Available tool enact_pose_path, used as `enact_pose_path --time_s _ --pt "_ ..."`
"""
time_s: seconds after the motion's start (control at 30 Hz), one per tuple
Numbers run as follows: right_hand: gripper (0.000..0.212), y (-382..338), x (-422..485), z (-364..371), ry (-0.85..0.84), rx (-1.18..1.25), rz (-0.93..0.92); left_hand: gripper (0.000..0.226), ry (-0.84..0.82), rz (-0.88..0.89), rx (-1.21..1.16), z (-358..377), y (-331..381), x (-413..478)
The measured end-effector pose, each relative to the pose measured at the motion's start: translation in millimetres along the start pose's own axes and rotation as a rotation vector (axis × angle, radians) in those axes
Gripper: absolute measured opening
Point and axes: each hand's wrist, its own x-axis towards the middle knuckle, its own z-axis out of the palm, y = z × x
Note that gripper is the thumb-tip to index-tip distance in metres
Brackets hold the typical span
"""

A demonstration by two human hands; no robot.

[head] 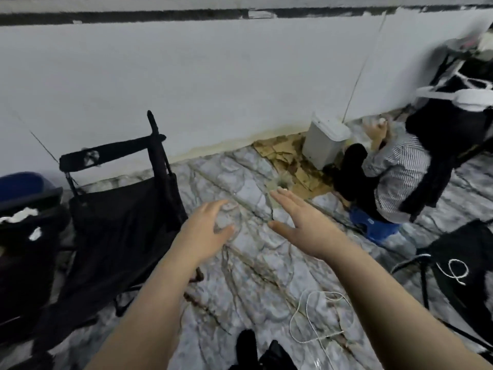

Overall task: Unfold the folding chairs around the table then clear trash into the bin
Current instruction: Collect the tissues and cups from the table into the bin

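My left hand (205,225) is stretched out over the floor, its fingers and thumb curled round a clear plastic cup (230,222). My right hand (296,218) reaches forward beside it with straight, spread fingers and holds nothing. A black folding chair (120,209) stands unfolded to the left of my left hand, its back towards the white wall. At the far left is a bin (29,201) with a blue rim and a black bag, with white scraps inside. Part of another black chair (464,265) shows at the right edge.
A person (394,177) in a striped shirt crouches on a blue stool (373,228) at the right, next to a white pedal bin (324,145) by the wall. A white cord (314,316) loops across the marbled floor. Torn cardboard (280,156) lies by the wall.
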Motion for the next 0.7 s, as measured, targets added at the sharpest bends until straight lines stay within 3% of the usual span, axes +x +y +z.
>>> enact_pose_path --time_s 0.2,0.47,0.7 --pt "0.043 5.7 159.0 -44.9 -0.057 -0.018 -0.038 0.029 0.089 -0.088 -0.029 -47.9 -30.9 141.0" --pt "0.052 8.9 388.2 -73.2 -0.134 0.01 -0.27 0.05 0.205 -0.197 0.002 -93.3 -99.2 298.8" --pt "0.06 -25.5 612.0 -96.8 -0.298 -0.079 -0.545 0.05 0.381 -0.379 -0.033 -150.5 -158.2 426.1"
